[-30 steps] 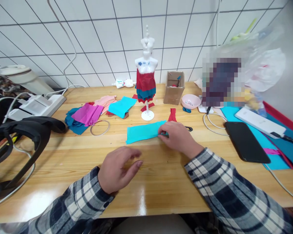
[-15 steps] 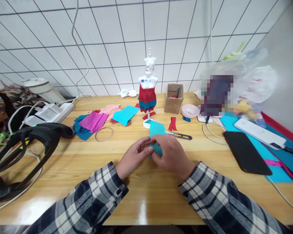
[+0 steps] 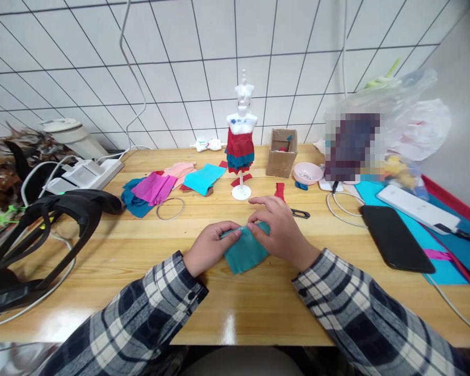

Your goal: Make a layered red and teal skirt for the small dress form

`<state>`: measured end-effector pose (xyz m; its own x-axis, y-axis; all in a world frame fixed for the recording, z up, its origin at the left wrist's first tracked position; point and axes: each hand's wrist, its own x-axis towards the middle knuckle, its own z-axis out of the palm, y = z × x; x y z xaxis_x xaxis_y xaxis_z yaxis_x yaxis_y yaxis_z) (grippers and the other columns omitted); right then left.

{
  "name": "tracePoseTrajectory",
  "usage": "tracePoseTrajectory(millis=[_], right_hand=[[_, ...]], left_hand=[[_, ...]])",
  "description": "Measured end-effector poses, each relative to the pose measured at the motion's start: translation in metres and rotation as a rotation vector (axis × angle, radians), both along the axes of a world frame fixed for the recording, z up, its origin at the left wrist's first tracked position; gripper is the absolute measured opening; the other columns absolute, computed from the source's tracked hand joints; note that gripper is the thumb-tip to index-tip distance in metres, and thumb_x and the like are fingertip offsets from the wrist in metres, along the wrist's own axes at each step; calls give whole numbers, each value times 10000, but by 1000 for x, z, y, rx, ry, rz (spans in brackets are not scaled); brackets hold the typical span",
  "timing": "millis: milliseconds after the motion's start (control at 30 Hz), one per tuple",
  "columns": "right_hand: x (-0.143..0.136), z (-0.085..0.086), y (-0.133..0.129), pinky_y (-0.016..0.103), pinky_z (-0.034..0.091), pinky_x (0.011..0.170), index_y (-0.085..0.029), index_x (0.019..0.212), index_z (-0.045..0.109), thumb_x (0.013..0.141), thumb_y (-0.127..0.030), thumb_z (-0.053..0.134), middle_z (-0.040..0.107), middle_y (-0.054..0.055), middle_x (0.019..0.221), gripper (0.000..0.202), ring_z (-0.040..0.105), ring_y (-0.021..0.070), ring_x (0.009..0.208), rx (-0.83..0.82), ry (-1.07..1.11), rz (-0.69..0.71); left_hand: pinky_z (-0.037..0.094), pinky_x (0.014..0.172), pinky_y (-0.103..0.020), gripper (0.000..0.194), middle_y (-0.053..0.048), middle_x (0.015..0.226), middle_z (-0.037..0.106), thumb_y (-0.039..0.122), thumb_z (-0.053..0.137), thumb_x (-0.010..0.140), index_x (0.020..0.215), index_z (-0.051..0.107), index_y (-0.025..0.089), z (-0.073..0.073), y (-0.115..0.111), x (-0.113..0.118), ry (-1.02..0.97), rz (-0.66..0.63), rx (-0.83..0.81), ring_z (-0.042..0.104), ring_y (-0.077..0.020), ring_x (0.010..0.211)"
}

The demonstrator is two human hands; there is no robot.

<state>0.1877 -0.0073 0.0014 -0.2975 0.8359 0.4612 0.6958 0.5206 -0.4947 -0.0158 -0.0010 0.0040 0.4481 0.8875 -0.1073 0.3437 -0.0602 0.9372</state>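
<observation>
A teal piece of cloth [image 3: 246,253] hangs between my two hands, low over the front middle of the table. My left hand [image 3: 213,244] pinches its upper left edge between thumb and fingers. On the upper right edge my right hand [image 3: 280,230] pinches it with thumb and index finger, the other fingers raised. Behind them stands a small white mannequin [image 3: 242,124] dressed in red and teal layers. Small scissors [image 3: 301,214] lie partly hidden behind my right hand, near a red strip [image 3: 279,190].
Coloured cloth pieces [image 3: 154,189] and a thin ring [image 3: 170,209] lie left of centre. A cardboard box [image 3: 282,154], pink bowl [image 3: 307,173] and black phone [image 3: 397,238] are to the right. A black headset [image 3: 58,230] and power strip [image 3: 86,176] sit left.
The teal cloth has turned and spread out, now hanging toward me below my fingertips. My right hand has lifted its outer fingers and covers more of the scissors. The view has shifted slightly.
</observation>
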Motion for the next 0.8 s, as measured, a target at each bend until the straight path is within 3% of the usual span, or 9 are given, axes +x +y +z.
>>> tracePoseTrajectory(millis=[100, 267, 333, 567, 700, 800], right_hand=[[2, -2, 3, 460, 352, 971, -216, 818, 670, 884, -297, 598, 630, 64, 1254, 127, 515, 267, 1174, -42, 10, 17], [3, -4, 4, 424, 386, 896, -208, 813, 661, 894, -284, 584, 679, 57, 1093, 135, 576, 232, 1024, -137, 10, 81], [3, -5, 4, 422, 387, 909, -206, 793, 655, 885, -269, 593, 677, 52, 1091, 127, 579, 227, 1018, -155, 19, 124], [2, -11, 10, 385, 439, 873, -195, 774, 637, 882, -225, 583, 697, 52, 980, 124, 612, 200, 939, -298, 228, 272], [1, -13, 11, 376, 461, 856, -196, 783, 643, 891, -246, 572, 696, 56, 954, 138, 624, 199, 918, -343, 262, 304], [1, -8, 8, 399, 446, 922, -202, 901, 664, 864, -292, 626, 671, 83, 1116, 104, 608, 230, 1046, -212, 226, 215]], left_hand=[[442, 623, -245, 349, -11, 710, 646, 452, 550, 884, 793, 687, 144, 0, 0, -1, 63, -27, 20, 558, -141, 665], [486, 837, -304, 299, -66, 1003, 719, 384, 637, 831, 1022, 713, 166, -2, 1, -3, 109, -51, 148, 637, -203, 916], [487, 847, -312, 273, -74, 981, 719, 371, 641, 827, 984, 722, 163, -3, 1, -3, 100, -53, 155, 638, -206, 915], [451, 645, -246, 254, -25, 753, 662, 382, 682, 780, 829, 701, 134, 2, 0, -3, -97, -115, -171, 555, -130, 686], [427, 634, -233, 272, -10, 730, 639, 391, 713, 755, 815, 693, 127, 5, -1, -1, -134, -90, -202, 525, -113, 672], [424, 629, -234, 290, -7, 725, 630, 410, 707, 761, 821, 687, 127, 5, -1, -1, -132, -70, -192, 521, -115, 671]])
